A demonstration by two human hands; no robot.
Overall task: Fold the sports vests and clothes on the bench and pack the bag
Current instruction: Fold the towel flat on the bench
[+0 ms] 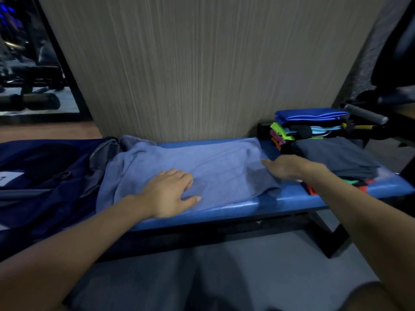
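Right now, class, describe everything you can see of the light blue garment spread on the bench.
The light blue garment looks like soft, slightly creased cloth, lying flat along the blue bench, partly folded, its right end doubled over. The left hand rests flat on its near edge; the right hand touches its right end. Its left end bunches against the dark navy bag. Its near edge reaches almost to the bench's front.

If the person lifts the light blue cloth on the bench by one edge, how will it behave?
The light blue cloth is probably floppy: it lies creased and follows the bench. It looks thin, so likely light. Its folds would probably fall open once the left hand lets go.
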